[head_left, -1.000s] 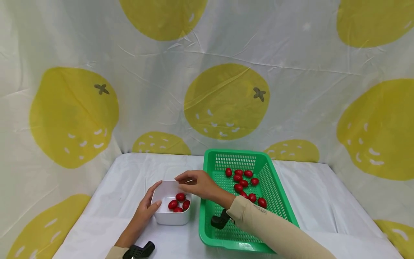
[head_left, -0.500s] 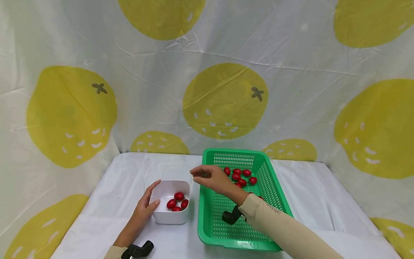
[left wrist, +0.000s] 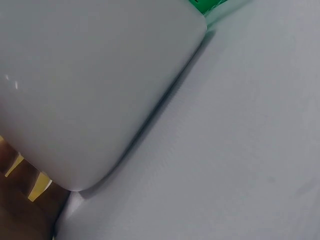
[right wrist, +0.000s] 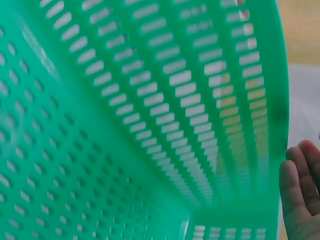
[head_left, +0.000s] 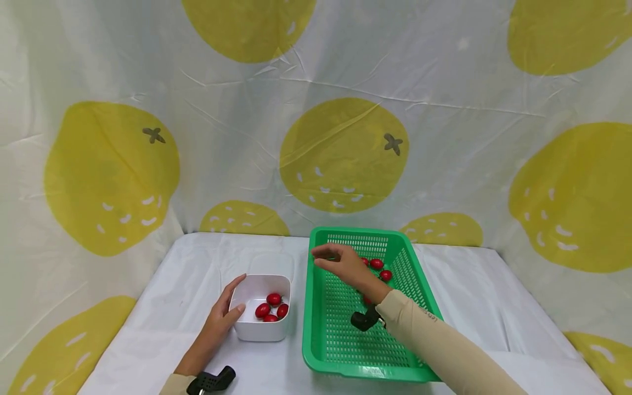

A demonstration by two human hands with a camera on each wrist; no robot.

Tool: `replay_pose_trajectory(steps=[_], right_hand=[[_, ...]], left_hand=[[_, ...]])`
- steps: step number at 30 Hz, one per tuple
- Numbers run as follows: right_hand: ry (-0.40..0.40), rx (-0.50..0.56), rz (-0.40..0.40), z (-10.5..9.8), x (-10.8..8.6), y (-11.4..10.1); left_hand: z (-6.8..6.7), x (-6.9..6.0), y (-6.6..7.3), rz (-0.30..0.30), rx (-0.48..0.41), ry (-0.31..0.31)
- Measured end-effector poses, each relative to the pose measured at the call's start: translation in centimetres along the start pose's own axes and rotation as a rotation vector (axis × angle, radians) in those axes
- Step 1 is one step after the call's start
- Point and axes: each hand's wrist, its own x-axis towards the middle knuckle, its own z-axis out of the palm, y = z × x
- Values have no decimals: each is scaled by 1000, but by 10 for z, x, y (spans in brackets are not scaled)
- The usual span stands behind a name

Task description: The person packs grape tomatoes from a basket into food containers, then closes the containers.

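My right hand hangs over the far left part of the green basket, its fingers lightly bent, with a narrow gap to the thumb and no fruit visible in the grip. The red tomatoes lie inside that basket, toward its far end, to the right of my fingertips and on the wrist's side of the hand, while the fingers point left, away from them. That opposition, I judge, matters most: a reach to this fruit would call for a swing to the right and then down, though I cannot tell how high my hand is above the basket floor. At least 3 show beyond my wrist, and part of another peeks out on its near side; more may be hidden beneath. The clearest of them has its long axis roughly side to side, across the basket's length. My left hand, the farther of the 2, holds the left side of the white tub, fingers along the wall and thumb at the rim. Inside, 4 tomatoes sit gathered toward the right. The tub stands just beside the basket, apart from it, on the white cloth.
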Motion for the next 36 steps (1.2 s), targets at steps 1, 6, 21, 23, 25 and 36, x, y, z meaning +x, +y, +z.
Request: replay_pose_trajectory(steps=[1, 6, 21, 23, 25, 36], right_hand=[[7, -3, 4, -3, 0, 1], [43, -39, 30, -16, 1, 10], [176, -206, 135, -41, 7, 43], [187, -224, 145, -43, 7, 46], [192, -243, 152, -44, 7, 49], [182, -312, 162, -43, 5, 59]], left_hand=[[0, 1, 0, 13, -2, 1], [0, 3, 0, 96, -24, -21], [-1, 1, 1, 58, -28, -16], [0, 2, 1, 58, -26, -14], [0, 1, 1, 55, -20, -13], [1, -1, 1, 25, -24, -12]])
